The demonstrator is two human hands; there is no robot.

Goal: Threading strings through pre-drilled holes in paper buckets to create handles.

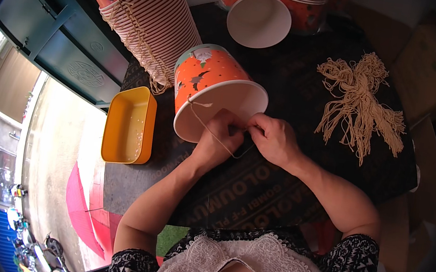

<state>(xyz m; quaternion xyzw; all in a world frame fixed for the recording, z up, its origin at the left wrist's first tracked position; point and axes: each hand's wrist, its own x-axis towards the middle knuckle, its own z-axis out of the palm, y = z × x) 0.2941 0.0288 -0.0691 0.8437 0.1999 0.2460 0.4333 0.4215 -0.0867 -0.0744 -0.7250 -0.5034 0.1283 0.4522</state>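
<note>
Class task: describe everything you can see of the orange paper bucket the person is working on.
The orange paper bucket lies on its side on the dark table, its white inside and rolled rim facing the person. Its outer wall carries small printed figures. A tan string runs from a hole near the rim down to the left hand and right hand, both at the rim's lower edge.

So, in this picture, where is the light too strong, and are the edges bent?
Head view: the pavement at left is overexposed; the white inside of the paper bucket is bright; the cabinet edges curve toward the dark rim; both hands are sharp.
</note>
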